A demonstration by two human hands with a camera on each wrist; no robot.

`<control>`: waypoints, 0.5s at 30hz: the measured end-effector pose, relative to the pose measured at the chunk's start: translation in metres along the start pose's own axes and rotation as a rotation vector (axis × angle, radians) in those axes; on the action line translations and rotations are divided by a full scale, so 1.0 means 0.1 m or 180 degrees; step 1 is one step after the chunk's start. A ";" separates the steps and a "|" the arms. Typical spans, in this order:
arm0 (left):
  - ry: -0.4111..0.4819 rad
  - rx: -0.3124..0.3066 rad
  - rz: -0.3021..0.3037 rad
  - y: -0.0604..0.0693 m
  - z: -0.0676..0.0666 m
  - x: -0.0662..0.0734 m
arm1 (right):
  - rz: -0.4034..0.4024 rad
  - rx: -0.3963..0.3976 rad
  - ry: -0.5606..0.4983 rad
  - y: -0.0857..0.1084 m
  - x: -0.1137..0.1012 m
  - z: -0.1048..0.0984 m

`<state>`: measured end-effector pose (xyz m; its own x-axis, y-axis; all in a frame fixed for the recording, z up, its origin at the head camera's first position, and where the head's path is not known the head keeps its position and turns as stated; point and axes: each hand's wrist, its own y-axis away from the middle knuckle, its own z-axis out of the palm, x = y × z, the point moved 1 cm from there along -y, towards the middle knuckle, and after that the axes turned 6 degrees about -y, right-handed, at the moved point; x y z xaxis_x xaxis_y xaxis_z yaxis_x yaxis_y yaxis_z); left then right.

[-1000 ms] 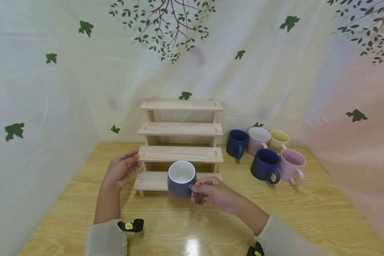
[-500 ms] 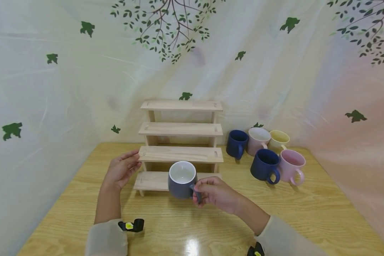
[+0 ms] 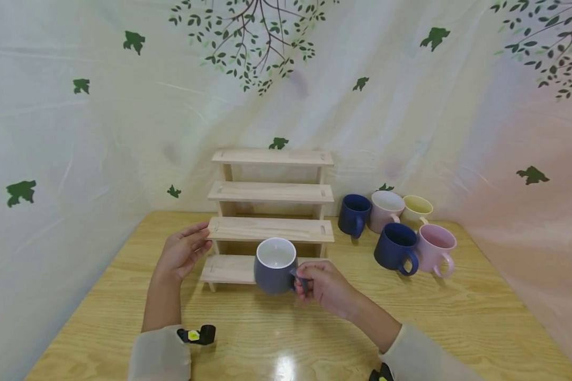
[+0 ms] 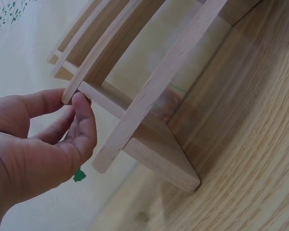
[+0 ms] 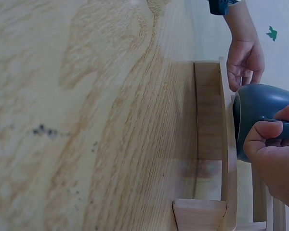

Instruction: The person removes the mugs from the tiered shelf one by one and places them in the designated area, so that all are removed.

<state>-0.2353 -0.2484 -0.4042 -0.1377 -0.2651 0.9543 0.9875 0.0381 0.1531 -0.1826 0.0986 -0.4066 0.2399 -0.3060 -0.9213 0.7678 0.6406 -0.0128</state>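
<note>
A grey mug [image 3: 275, 275] with a white inside is upright in my right hand [image 3: 326, 288]. Thumb and fingers grip its handle at the mug's right side. It hides part of the lowest step of a wooden step shelf [image 3: 269, 230]; in the right wrist view, the mug [image 5: 262, 110] is close to the board's edge, and contact cannot be told. My left hand [image 3: 181, 254] is at the shelf's left side. In the left wrist view, the thumb and index finger of that hand [image 4: 48, 139] pinch the end of a step board [image 4: 98, 60].
Right of the shelf, on the wooden table [image 3: 400, 328], stand two dark blue mugs [image 3: 394, 247], two pink mugs [image 3: 431, 251] and a yellow mug [image 3: 416, 209], close together. A cloth backdrop [image 3: 248, 116] with leaf prints hangs behind.
The grey mug has shifted slightly right and up with my right hand. My left hand keeps its hold on the shelf. The head view has shifted a little.
</note>
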 end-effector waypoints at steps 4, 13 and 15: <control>-0.0016 0.0002 0.0001 0.01 0.00 0.00 | 0.0005 0.0096 -0.0045 -0.01 -0.01 -0.01; 0.0001 0.0025 0.0000 0.01 0.01 0.00 | -0.0021 0.0251 -0.0236 0.03 -0.03 -0.05; 0.0016 0.0035 -0.0006 0.00 0.01 0.00 | -0.0032 0.0238 -0.0279 0.05 -0.04 -0.07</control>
<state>-0.2351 -0.2471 -0.4038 -0.1390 -0.2700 0.9528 0.9863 0.0481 0.1575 -0.1839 0.1075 -0.4053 0.2805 -0.3747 -0.8837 0.8118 0.5839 0.0101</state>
